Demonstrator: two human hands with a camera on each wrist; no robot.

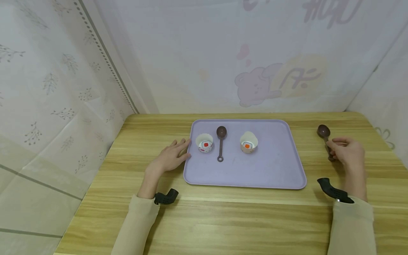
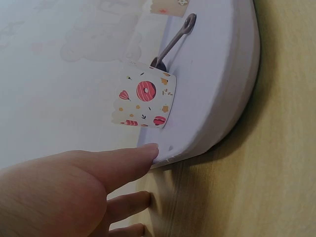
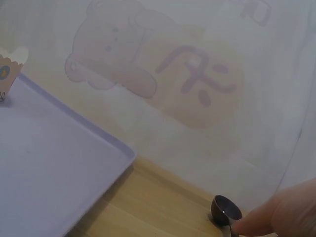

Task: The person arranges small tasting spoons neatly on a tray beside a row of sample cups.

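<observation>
My right hand [image 1: 350, 152] pinches the handle of a brown measuring spoon [image 1: 323, 131] to the right of the lilac tray [image 1: 274, 166]. The spoon's bowl points away from me, and the fingers hide part of the handle. In the right wrist view, the thumb lies against the spoon just below its bowl [image 3: 220, 212]. My left hand [image 1: 168, 156] has its fingers loosely extended, fingertips right at the tray's left rim. Closest to it on the tray stands a white patterned paper cup [image 2: 143, 96] with a red-marked piece inside.
A second brown measuring spoon [image 1: 221, 132] lies on the tray beside the white cup. Further right stands a beige paper cup [image 1: 249, 137] holding an orange-marked piece. Patterned curtains [image 1: 191, 53] hang behind the wooden table [image 1: 223, 226] and along its sides.
</observation>
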